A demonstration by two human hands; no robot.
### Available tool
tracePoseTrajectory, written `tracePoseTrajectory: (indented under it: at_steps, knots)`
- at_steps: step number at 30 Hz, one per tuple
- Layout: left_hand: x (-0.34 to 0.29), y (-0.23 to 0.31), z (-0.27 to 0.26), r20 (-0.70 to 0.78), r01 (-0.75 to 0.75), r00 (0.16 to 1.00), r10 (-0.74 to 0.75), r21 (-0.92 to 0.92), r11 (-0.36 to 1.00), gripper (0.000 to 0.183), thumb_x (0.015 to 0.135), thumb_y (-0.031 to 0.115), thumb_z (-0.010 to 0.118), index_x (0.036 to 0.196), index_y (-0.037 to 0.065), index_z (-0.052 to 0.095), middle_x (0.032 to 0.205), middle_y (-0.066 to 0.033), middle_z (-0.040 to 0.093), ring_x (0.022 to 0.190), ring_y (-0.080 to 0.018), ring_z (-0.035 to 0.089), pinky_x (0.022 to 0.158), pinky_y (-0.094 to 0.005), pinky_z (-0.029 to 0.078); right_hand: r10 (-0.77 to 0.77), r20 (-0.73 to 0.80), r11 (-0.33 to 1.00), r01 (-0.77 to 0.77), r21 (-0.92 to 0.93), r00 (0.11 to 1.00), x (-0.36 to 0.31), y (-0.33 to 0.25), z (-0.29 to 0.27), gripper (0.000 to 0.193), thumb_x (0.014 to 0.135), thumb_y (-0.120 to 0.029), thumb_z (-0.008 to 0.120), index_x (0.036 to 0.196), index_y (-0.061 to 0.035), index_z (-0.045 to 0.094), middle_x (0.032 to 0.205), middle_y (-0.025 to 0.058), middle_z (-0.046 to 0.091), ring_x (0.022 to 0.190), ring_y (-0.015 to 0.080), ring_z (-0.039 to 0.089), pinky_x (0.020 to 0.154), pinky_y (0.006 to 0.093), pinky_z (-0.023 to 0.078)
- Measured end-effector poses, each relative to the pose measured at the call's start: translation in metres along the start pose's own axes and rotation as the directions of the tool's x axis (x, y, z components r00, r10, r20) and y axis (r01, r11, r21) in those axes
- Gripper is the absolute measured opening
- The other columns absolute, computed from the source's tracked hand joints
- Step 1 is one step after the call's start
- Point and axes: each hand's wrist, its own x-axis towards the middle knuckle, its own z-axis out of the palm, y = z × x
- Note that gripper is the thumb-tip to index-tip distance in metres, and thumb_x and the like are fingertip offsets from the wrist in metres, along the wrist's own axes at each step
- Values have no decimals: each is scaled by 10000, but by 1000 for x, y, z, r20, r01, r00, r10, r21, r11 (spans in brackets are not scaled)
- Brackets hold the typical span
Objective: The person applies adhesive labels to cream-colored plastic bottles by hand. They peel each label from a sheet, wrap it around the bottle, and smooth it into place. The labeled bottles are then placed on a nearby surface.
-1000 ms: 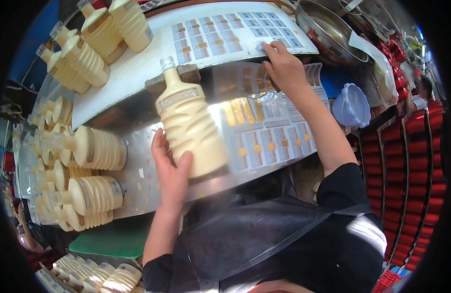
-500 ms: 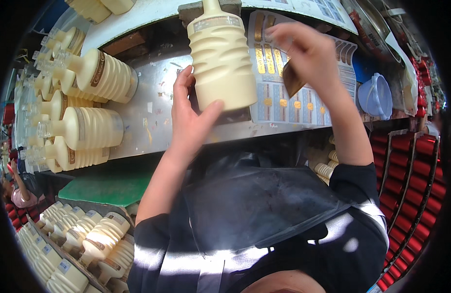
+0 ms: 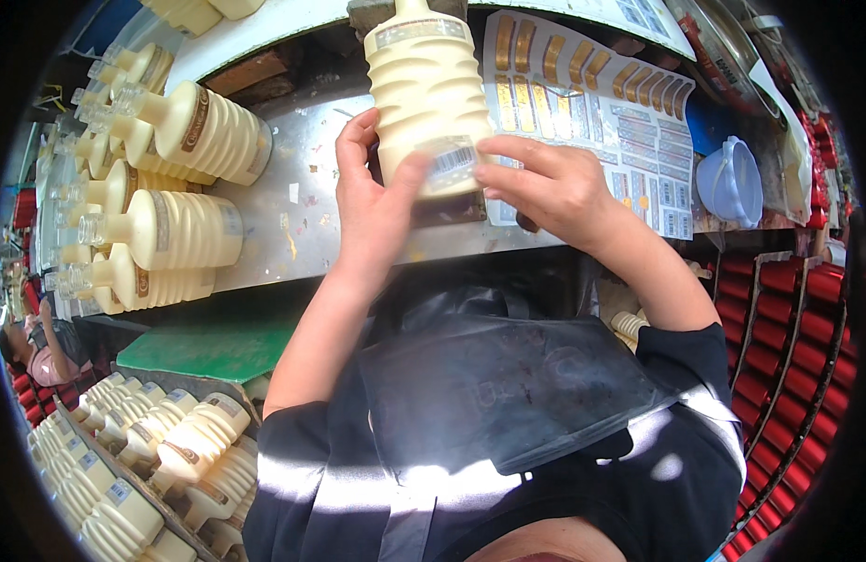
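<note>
A cream bottle [image 3: 423,89] with a ribbed body lies on the bench, its neck pointing away from me. My left hand [image 3: 377,192] grips it from the left, thumb across its near end. A clear label with a barcode [image 3: 450,161] sits on the smooth part of the bottle near its base, tilted slightly. My right hand [image 3: 555,187] has its fingertips at the label's right edge. Under that palm shows a small dark brown piece [image 3: 526,222], mostly hidden. Right of the bottle lies a sheet of gold and clear stickers [image 3: 620,117], partly covered by my right hand.
Several cream bottles with brown labels [image 3: 185,229] are stacked at the left of the metal bench [image 3: 302,253]. A pale blue bucket [image 3: 731,184] stands right. Lower left are more bottles [image 3: 199,440] and a green board [image 3: 203,347]. Red rolls [image 3: 779,365] fill racks at right; another person [image 3: 53,347] is far left.
My right hand has come down and left from above the sticker sheet to the bottle. The barcode label now shows on the bottle; my left hand still holds it.
</note>
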Motion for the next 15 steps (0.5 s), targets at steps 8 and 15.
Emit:
tracePoseTrajectory:
  at_steps: [8,15]
  knots:
    - [-10,-14,8,-25,-167,982,189,362,917,781,876,221,768,1452,-57,321,1383,-231,495,1271,-295,538,1096,-414,434,827,291,284,-804,522,482,10,-11,23,698,828,-320,831,1354,16,520,854,42,597,765,119,585,691,275,488]
    - [-8,-12,1,-2,-109,994,111,130,985,806,834,207,792,1447,-37,329,1387,-226,487,1259,-286,544,1079,-415,452,845,293,247,-812,528,448,10,-16,35,707,833,-242,853,1377,16,483,825,-35,514,755,45,501,689,197,444]
